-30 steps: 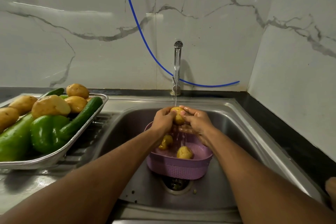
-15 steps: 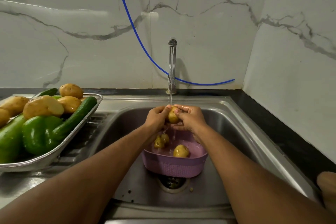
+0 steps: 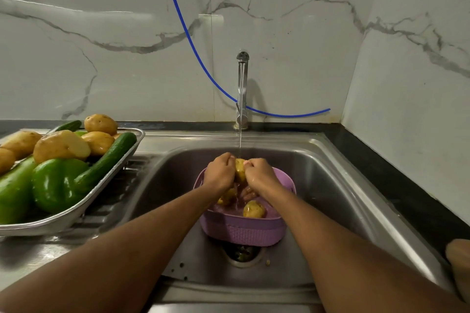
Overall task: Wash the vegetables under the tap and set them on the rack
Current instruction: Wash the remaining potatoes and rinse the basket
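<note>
left hand (image 3: 220, 173): fingers curled round the potato (image 3: 240, 170), gripping from its left side
right hand (image 3: 260, 173): fingers curled round the same potato, gripping from its right side
potato: held between both hands, under the water stream (image 3: 239, 142), above the basket (image 3: 241, 229)
tap (image 3: 242, 89): running, thin stream landing on top of the held potato
basket: purple plastic, sitting in the sink (image 3: 330, 185) over the drain (image 3: 241, 254)
basket contents: one potato in basket (image 3: 253, 209) near the front wall; another partly hidden potato (image 3: 227, 195) below the left hand; count beyond that unclear
tray (image 3: 76, 213): metal, on the ribbed drainboard (image 3: 114, 201) left of the sink, tilted toward camera
tray contents: green pepper (image 3: 57, 183) at front; cucumber (image 3: 106, 160) along the right edge, touching the pepper; large potato (image 3: 61, 146) behind the pepper; more potatoes (image 3: 100, 123) at the back and left; second cucumber tip (image 3: 68, 125) at the far edge
big green vegetable (image 3: 14, 190): left of the pepper, cut off by the frame edge, kind unclear
blue hose (image 3: 193, 43): hanging down the marble wall (image 3: 101, 58), passing behind the tap, ending to its right
counter (image 3: 407, 185): dark strip along the right wall
brown object (image 3: 459, 262): lower right edge, only partly visible, cannot identify
</note>
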